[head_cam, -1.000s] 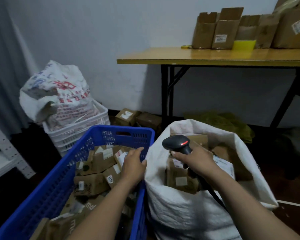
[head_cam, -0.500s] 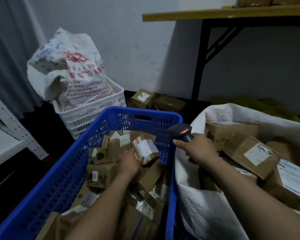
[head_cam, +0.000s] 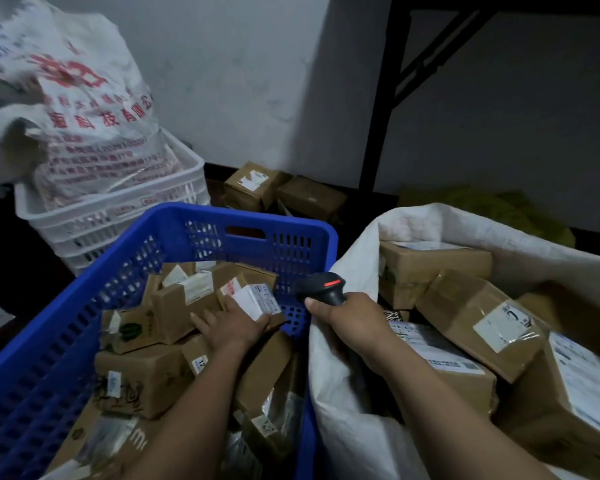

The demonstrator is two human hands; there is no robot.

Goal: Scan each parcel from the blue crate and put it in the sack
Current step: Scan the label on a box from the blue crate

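Note:
The blue crate in front of me holds several brown cardboard parcels. Inside it, my left hand grips a small parcel with a white label and tilts its label toward the right. My right hand holds a black barcode scanner with a red light on top, just right of the crate's rim, its head facing the small parcel. The white sack stands open on the right, with several labelled cardboard boxes inside.
A white crate with a printed white bag in it stands behind the blue crate on the left. Two cardboard boxes lie on the floor by the wall. Black table legs rise behind the sack.
My left hand has reached into the crate, taken hold of the small labelled parcel and lifted it. My right hand has brought the scanner from over the sack toward the crate. The view has tipped downward.

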